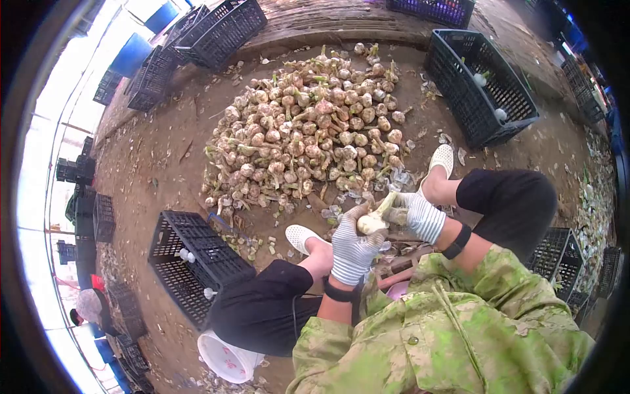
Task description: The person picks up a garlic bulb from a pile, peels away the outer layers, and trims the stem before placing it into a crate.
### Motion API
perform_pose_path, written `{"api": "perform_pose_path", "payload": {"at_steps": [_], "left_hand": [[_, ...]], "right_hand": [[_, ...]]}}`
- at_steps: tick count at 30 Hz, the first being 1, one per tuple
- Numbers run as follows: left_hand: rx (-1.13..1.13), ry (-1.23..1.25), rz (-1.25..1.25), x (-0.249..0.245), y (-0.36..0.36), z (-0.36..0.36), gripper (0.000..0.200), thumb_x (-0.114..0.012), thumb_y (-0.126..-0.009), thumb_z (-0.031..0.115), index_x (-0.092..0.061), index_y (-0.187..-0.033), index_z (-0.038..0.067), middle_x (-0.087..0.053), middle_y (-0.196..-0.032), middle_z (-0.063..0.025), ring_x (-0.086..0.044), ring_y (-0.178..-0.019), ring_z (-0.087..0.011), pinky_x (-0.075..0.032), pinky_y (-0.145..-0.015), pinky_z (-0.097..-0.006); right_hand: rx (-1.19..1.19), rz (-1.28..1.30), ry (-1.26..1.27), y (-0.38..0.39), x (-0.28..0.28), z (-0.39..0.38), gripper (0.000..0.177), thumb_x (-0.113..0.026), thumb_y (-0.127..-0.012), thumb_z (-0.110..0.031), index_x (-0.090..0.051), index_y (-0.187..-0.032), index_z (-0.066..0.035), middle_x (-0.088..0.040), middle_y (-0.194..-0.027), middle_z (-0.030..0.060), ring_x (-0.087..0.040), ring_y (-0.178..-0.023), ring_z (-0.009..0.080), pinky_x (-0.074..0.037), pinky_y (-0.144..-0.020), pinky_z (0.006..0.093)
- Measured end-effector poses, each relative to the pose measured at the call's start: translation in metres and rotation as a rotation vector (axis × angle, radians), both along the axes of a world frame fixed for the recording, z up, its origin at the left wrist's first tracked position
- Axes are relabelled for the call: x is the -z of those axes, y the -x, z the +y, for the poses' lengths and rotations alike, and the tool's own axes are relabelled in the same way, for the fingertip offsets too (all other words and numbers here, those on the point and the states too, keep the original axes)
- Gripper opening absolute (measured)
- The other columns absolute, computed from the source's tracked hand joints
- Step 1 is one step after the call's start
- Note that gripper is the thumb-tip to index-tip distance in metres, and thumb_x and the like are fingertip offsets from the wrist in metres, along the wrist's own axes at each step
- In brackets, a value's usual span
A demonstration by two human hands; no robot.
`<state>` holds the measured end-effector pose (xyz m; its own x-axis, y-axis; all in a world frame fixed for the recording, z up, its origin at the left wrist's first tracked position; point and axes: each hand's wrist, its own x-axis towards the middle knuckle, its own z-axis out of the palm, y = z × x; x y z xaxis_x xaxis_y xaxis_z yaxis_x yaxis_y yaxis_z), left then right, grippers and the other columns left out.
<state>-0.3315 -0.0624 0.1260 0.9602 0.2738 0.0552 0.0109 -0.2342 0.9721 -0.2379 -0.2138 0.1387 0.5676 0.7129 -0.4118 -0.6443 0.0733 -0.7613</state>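
A pale garlic bulb (372, 224) with a greenish stem is held between my two gloved hands, just in front of my knees. My left hand (355, 238), in a striped white and grey glove, wraps round the bulb's left side. On the stem side, my right hand (417, 215) has its fingers closed on the same bulb. Beyond them a large heap of garlic bulbs (308, 125) with soil on them lies on the dirt floor. Peeled skins and stem pieces lie scattered between the heap and my white shoes.
A black crate (197, 262) holding a few white bulbs stands at my left, another (479, 85) at the upper right. A white bucket (226, 358) sits by my left leg. More crates line both sides; a person (90, 307) is at the far left.
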Motion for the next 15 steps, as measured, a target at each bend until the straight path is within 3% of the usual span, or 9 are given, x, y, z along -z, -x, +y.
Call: {"api": "perform_pose_path", "payload": {"at_steps": [1,3,4,7,9,11,12,13,15], "left_hand": [[-0.003,0.371,0.048,0.01,0.002,0.003,0.051,-0.073,-0.07,0.021,-0.05,-0.11,-0.001,-0.057,-0.098,-0.0136,-0.059,-0.086,-0.023,-0.049,-0.073,-0.0295],[-0.007,1.11,0.153,0.016,0.002,0.007,0.05,-0.067,-0.078,0.038,-0.05,-0.107,0.001,-0.057,-0.099,-0.0124,-0.06,-0.082,-0.0202,-0.052,-0.067,-0.027],[-0.052,1.251,0.229,0.012,0.002,0.004,0.053,-0.059,-0.08,0.049,-0.05,-0.105,0.003,-0.057,-0.098,-0.0128,-0.061,-0.079,-0.0217,-0.052,-0.062,-0.0294],[-0.132,1.44,0.289,-0.002,-0.003,-0.003,0.057,-0.06,-0.079,0.051,-0.049,-0.107,0.003,-0.057,-0.099,-0.0134,-0.061,-0.077,-0.0238,-0.053,-0.062,-0.0338],[0.039,1.241,0.256,0.005,-0.009,0.004,0.061,-0.063,-0.08,0.042,-0.04,-0.12,0.001,-0.055,-0.103,-0.0138,-0.056,-0.096,-0.0246,-0.049,-0.082,-0.0361],[-0.083,0.589,0.064,0.004,-0.01,-0.011,0.064,-0.065,-0.081,0.032,-0.033,-0.127,0.0,-0.051,-0.11,-0.0137,-0.051,-0.104,-0.0227,-0.045,-0.088,-0.0337],[-0.058,0.588,0.091,-0.01,-0.005,-0.018,0.068,-0.066,-0.081,0.025,-0.028,-0.132,-0.001,-0.048,-0.115,-0.0132,-0.048,-0.107,-0.0206,-0.043,-0.089,-0.0319],[-0.02,0.365,0.026,0.007,-0.001,-0.024,0.063,-0.059,-0.084,0.012,-0.022,-0.134,0.002,-0.045,-0.117,-0.0117,-0.051,-0.093,-0.0166,-0.047,-0.081,-0.0308],[-0.093,0.445,0.133,0.01,-0.002,-0.032,0.058,-0.057,-0.086,0.018,-0.026,-0.133,0.003,-0.045,-0.118,-0.0119,-0.051,-0.097,-0.0178,-0.046,-0.083,-0.0308]], "right_hand": [[0.003,0.001,-0.001,0.002,-0.008,0.001,0.026,-0.064,-0.082,-0.014,-0.058,-0.104,-0.001,-0.062,-0.093,0.0018,-0.057,-0.084,0.0101,-0.048,-0.072,0.0263],[-0.158,-0.311,0.16,0.005,-0.016,0.003,0.026,-0.063,-0.081,-0.009,-0.057,-0.106,-0.002,-0.063,-0.091,0.0015,-0.057,-0.082,0.0104,-0.047,-0.071,0.0258],[-0.142,-0.573,0.165,0.005,-0.012,0.001,0.024,-0.061,-0.08,-0.005,-0.058,-0.103,-0.002,-0.063,-0.088,0.0008,-0.056,-0.078,0.0096,-0.046,-0.069,0.0248],[-0.024,-0.813,0.205,0.002,-0.002,0.002,0.021,-0.061,-0.079,-0.004,-0.059,-0.1,-0.002,-0.063,-0.085,0.0004,-0.054,-0.076,0.0085,-0.047,-0.068,0.0249],[0.016,-0.671,0.221,0.001,0.004,-0.004,0.017,-0.062,-0.078,-0.003,-0.06,-0.095,-0.002,-0.063,-0.083,0.0025,-0.057,-0.075,0.0099,-0.048,-0.067,0.0266],[0.284,-0.256,0.132,-0.004,0.01,-0.005,0.017,-0.064,-0.076,-0.003,-0.061,-0.093,-0.003,-0.063,-0.081,0.0056,-0.059,-0.073,0.0115,-0.048,-0.064,0.0278],[0.355,-0.264,0.059,0.0,0.011,0.0,0.014,-0.062,-0.077,-0.003,-0.061,-0.091,-0.002,-0.063,-0.08,0.006,-0.059,-0.072,0.0125,-0.048,-0.064,0.0267],[0.355,-0.259,0.054,0.008,0.01,0.0,0.014,-0.062,-0.077,-0.003,-0.061,-0.091,-0.002,-0.063,-0.08,0.006,-0.059,-0.072,0.0125,-0.048,-0.064,0.0267],[0.072,-1.13,0.326,0.026,0.004,0.001,0.011,-0.059,-0.08,-0.002,-0.06,-0.091,-0.001,-0.063,-0.081,0.0047,-0.058,-0.072,0.0127,-0.048,-0.065,0.0262]]}}
